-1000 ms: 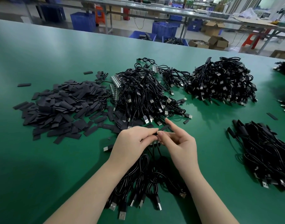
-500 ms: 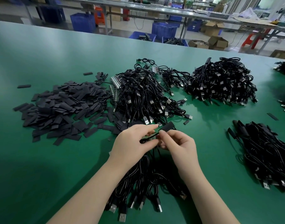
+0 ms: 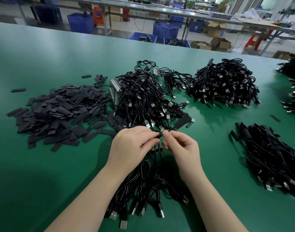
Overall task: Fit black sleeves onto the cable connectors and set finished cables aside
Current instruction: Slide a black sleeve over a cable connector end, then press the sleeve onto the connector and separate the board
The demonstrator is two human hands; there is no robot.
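Note:
My left hand (image 3: 133, 144) grips a bundle of black cables (image 3: 148, 186) near their small connector boards (image 3: 157, 146); the bundle trails toward me, ending in USB plugs. My right hand (image 3: 181, 148) pinches one thin cable just right of my left fingertips. A flat black sleeve (image 3: 182, 122) sits on that cable beyond my fingers, angled up to the right. A heap of loose black sleeves (image 3: 58, 113) lies at the left. A pile of cables (image 3: 143, 97) lies just past my hands.
The green table (image 3: 43, 173) holds a second cable pile (image 3: 225, 84) at the back right, another cable heap (image 3: 269, 154) at the right, and more cables (image 3: 294, 81) at the far right edge. Single sleeves (image 3: 275, 118) lie scattered. Blue crates (image 3: 165, 30) stand beyond the table.
The sleeve has moved away from my fingers, up and to the right along the cable. My right hand has shifted from the sleeve to pinching the cable.

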